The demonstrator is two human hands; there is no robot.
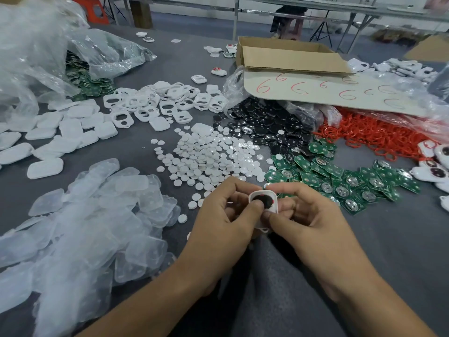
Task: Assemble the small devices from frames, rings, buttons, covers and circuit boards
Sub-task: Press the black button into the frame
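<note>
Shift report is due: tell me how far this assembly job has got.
Done: a few devices at the right look finished. In hand: the left hand and right hand grip a white frame with a black disc seated. Left: heaps of frames, circuit boards, red rings and clear covers.

On my bench (401,227), covers (102,215) lie left, frames (155,103) behind them, buttons (209,154) centre, circuit boards (340,176) right; rings (369,135) behind those, I think partly under the cardboard box (291,59).
</note>
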